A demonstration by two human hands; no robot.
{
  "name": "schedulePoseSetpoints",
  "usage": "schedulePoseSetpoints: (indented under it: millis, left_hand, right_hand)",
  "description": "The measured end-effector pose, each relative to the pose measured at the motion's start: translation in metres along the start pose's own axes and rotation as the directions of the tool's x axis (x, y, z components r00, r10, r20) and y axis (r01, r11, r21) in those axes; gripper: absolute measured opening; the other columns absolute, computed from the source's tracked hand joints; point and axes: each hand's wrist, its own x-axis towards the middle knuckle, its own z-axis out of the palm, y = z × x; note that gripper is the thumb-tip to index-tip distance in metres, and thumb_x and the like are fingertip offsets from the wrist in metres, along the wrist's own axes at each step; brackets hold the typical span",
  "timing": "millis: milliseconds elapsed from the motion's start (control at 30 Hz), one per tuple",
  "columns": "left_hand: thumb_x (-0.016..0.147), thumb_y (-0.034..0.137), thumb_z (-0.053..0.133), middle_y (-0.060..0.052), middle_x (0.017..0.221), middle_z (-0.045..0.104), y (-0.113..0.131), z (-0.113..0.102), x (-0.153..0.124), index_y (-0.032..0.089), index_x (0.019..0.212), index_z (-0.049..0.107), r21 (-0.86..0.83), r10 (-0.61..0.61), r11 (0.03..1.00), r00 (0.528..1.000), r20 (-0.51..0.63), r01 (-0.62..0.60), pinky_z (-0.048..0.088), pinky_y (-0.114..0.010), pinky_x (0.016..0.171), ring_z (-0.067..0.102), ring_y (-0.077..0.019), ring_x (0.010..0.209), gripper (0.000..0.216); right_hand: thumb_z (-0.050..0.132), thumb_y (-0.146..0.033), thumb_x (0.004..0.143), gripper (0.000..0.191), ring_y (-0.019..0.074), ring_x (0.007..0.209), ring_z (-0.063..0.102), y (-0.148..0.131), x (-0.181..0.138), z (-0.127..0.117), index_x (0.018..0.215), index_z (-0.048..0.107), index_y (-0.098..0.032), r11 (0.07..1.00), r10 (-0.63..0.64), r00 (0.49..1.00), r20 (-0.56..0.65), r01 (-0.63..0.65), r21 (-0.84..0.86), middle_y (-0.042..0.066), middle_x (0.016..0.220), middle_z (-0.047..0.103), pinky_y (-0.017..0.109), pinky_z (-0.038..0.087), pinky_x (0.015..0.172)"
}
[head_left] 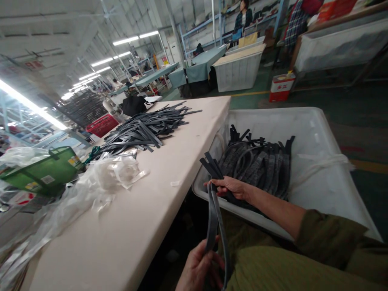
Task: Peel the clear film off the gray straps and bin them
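Note:
Dark grey fabric strips [212, 216] hang in a loop between my two hands. My right hand [232, 188] is closed around their upper part, over the near rim of the white bin, with several strip ends poking up past the fingers. Lower down, at the bottom of the view, my left hand [200, 262] pinches the hanging length of the strips. Behind my right hand, a bundle of similar dark strips [260, 161] lies curled in the white plastic bin [306, 125]. Exactly how many strips I hold cannot be made out.
A pale table [169, 202] runs along my left, bearing a heap of grey strips [142, 129], crumpled clear plastic [112, 173], a green basket [42, 173] and a black bag [133, 106]. Beyond stand a red-and-white can [281, 87], another white bin [239, 70] and a person [243, 18].

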Motion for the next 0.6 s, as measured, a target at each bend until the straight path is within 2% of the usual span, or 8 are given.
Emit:
schedulePoseSetpoints:
  millis: [167,267,333,367,400,467,533,600]
  left_hand:
    - [0.07,0.066,0.074,-0.003,0.075,0.071,-0.013,-0.005,0.006,0.019,0.124,0.064,-0.016,-0.013,1.0,1.0,0.0,0.013,0.037,-0.021,0.046,0.062,-0.0124,0.049,0.072]
    - [0.075,0.065,0.071,-0.008,0.087,0.074,-0.006,-0.011,0.007,0.017,0.122,0.067,0.056,0.036,0.998,0.999,-0.04,-0.034,0.046,-0.026,0.056,0.066,-0.0165,0.06,0.068]
    - [0.081,0.058,0.069,-0.012,0.11,0.073,0.013,-0.012,0.009,0.018,0.125,0.066,0.161,0.168,0.976,0.978,-0.124,-0.147,0.052,-0.031,0.077,0.07,-0.0227,0.088,0.06]
    - [0.081,0.054,0.07,-0.013,0.12,0.07,0.026,-0.01,0.012,0.019,0.129,0.064,0.215,0.253,0.952,0.955,-0.153,-0.217,0.05,-0.033,0.089,0.067,-0.0257,0.103,0.06]
    - [0.081,0.051,0.072,-0.013,0.129,0.067,0.039,-0.006,0.015,0.021,0.134,0.06,0.259,0.336,0.922,0.927,-0.165,-0.289,0.046,-0.035,0.099,0.061,-0.028,0.117,0.063]
    - [0.077,0.046,0.077,-0.011,0.138,0.062,0.065,0.006,0.023,0.022,0.141,0.053,0.309,0.455,0.862,0.882,-0.124,-0.402,0.038,-0.037,0.109,0.052,-0.031,0.13,0.073]
    - [0.077,0.045,0.077,-0.011,0.131,0.066,0.081,0.022,0.033,0.021,0.134,0.06,0.33,0.489,0.834,0.869,-0.069,-0.443,0.04,-0.037,0.106,0.056,-0.0321,0.124,0.065]
    - [0.081,0.047,0.071,-0.009,0.109,0.075,0.081,0.036,0.041,0.018,0.115,0.072,0.337,0.463,0.843,0.884,-0.06,-0.419,0.048,-0.034,0.094,0.064,-0.0293,0.105,0.045]
  right_hand:
    - [0.083,-0.046,0.075,0.037,0.0027,0.04,0.023,-0.011,-0.003,-0.002,0.089,0.079,-0.013,0.994,-0.103,0.993,-0.059,0.105,0.025,-0.013,0.043,0.033,0.021,0.052,0.059]
    - [0.084,-0.048,0.071,0.038,0.0025,0.04,0.02,-0.023,-0.013,0.001,0.084,0.079,-0.012,0.981,-0.193,0.973,-0.125,0.193,-0.013,-0.013,0.042,0.034,0.019,0.047,0.053]
    - [0.083,-0.048,0.072,0.037,0.0023,0.04,0.02,-0.031,-0.024,0.01,0.083,0.079,-0.013,0.966,-0.258,0.954,-0.154,0.253,-0.052,-0.011,0.045,0.041,0.019,0.044,0.051]
    - [0.083,-0.048,0.072,0.037,0.0024,0.04,0.023,-0.035,-0.031,0.018,0.083,0.079,-0.013,0.957,-0.288,0.944,-0.161,0.28,-0.072,-0.009,0.048,0.047,0.02,0.043,0.05]
    - [0.083,-0.048,0.072,0.037,0.0028,0.041,0.027,-0.038,-0.038,0.026,0.083,0.079,-0.014,0.949,-0.312,0.936,-0.161,0.301,-0.092,-0.007,0.052,0.053,0.02,0.041,0.049]
    - [0.083,-0.049,0.071,0.038,0.0046,0.044,0.036,-0.043,-0.052,0.044,0.084,0.079,-0.014,0.936,-0.344,0.927,-0.152,0.326,-0.13,-0.003,0.06,0.062,0.02,0.035,0.045]
    - [0.082,-0.051,0.071,0.04,0.0066,0.046,0.042,-0.045,-0.064,0.059,0.085,0.079,-0.014,0.915,-0.381,0.917,-0.121,0.355,-0.193,0.0,0.064,0.066,0.021,0.031,0.042]
    - [0.079,-0.053,0.073,0.042,0.0078,0.047,0.044,-0.045,-0.074,0.065,0.085,0.08,-0.013,0.877,-0.435,0.896,-0.085,0.401,-0.263,0.001,0.063,0.066,0.021,0.029,0.041]
